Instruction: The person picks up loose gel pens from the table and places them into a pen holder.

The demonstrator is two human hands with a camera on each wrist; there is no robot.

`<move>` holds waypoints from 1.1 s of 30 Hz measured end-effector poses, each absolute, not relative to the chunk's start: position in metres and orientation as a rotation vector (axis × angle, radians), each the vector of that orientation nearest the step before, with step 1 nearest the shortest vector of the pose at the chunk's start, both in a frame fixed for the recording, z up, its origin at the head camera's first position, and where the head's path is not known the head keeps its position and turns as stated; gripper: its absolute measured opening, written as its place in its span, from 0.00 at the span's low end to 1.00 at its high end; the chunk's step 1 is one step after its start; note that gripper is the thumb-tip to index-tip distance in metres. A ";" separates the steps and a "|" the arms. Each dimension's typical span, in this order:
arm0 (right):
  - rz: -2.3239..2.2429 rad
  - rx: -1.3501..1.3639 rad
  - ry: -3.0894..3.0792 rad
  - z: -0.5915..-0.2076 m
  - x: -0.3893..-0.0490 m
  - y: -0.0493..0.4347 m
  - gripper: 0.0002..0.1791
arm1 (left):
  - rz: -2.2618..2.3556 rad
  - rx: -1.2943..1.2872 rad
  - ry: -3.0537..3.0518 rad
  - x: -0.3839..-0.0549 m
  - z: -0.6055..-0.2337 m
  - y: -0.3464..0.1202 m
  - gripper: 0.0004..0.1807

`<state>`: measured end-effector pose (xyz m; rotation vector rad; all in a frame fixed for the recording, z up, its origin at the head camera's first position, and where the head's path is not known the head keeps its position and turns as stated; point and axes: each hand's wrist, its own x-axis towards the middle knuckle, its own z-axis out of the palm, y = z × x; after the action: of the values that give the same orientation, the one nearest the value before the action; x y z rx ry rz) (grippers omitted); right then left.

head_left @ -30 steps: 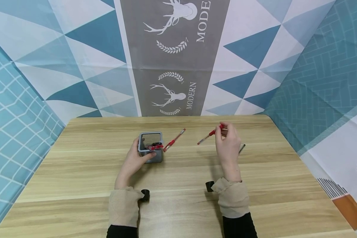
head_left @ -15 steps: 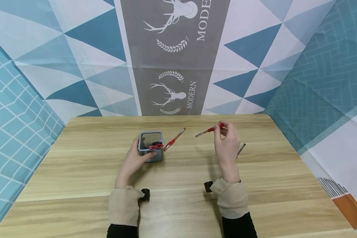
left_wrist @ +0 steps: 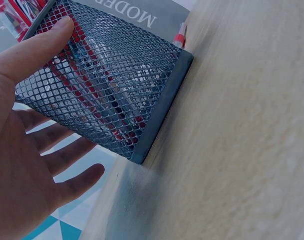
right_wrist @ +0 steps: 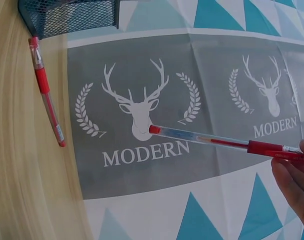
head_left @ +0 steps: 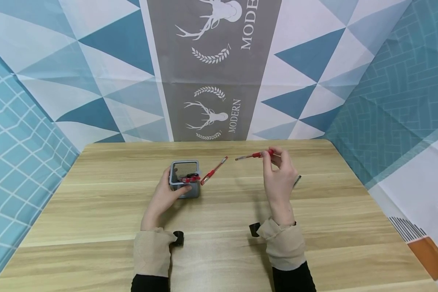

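My left hand (head_left: pixel 163 197) grips a grey mesh pen holder (head_left: pixel 194 193), thumb on the near side and fingers around the far side. Inside it, red and dark pens show through the mesh wall (left_wrist: pixel 127 65) in the left wrist view. My right hand (head_left: pixel 281 180) pinches a red gel pen (right_wrist: pixel 226 143) near its red grip, holding it above the table. That pen's red-tipped end points left, almost level. Between the hands, a second red pen (head_left: pixel 213 172) lies slantwise on the wood, close to the holder's right side.
A dark pen (head_left: pixel 297 181) lies on the wooden table (head_left: pixel 219 251), partly hidden behind the right hand. Patterned cloth (head_left: pixel 211 73) with a deer print rises behind the table's far edge, and more cloth borders both sides.
The red pen in my right hand has swung from slanting down-left to almost level, its free end rising. My left hand and the pen holder have stayed put.
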<state>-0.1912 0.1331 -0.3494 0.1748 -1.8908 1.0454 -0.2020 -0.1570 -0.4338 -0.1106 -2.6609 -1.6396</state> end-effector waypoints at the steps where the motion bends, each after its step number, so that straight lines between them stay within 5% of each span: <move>1: 1.048 0.178 -1.881 -0.349 -0.191 0.133 0.11 | -1.638 -0.109 -2.663 -0.202 -0.434 -0.157 0.51; 33: 1.092 0.437 -1.742 -0.339 -0.183 0.124 0.12 | -1.628 -0.097 -2.676 -0.203 -0.435 -0.157 0.52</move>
<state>-0.1827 0.1242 -0.3391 0.4368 -1.7415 1.0920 -0.2026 -0.1570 -0.4347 -0.0974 -2.6759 -1.6277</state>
